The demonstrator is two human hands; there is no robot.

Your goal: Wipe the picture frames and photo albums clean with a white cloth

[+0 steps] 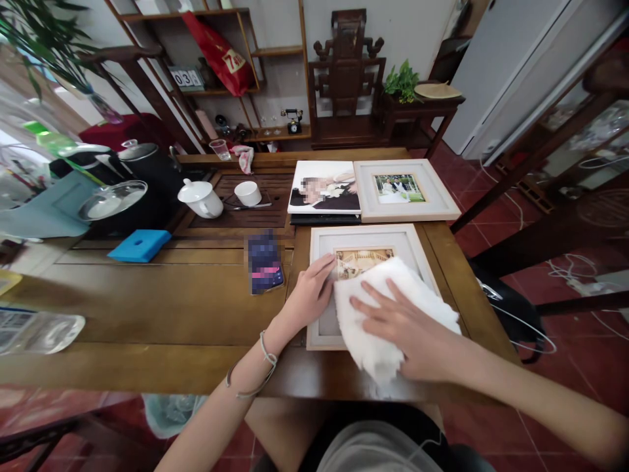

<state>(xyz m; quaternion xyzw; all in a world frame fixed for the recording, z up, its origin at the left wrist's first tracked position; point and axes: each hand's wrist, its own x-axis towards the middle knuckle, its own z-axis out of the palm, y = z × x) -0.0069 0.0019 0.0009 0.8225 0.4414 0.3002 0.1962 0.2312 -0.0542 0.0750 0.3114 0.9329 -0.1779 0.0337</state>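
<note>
A white-framed photo (366, 244) lies flat on the wooden table (162, 308) in front of me. My left hand (308, 295) rests on its left edge, fingers stretched out and pressing the frame down. My right hand (405, 324) lies flat, fingers spread, on a white fluffy cloth (373, 328) that covers the lower right of the frame's glass. A phone (265, 263) lies just left of the frame.
Behind the frame lie a second white-framed photo (405, 190) and a photo album (324, 189). A white teapot (201, 198) and cup (247, 193) stand on a tea tray; a blue box (139, 245) lies left. Cables trail on the red floor at right.
</note>
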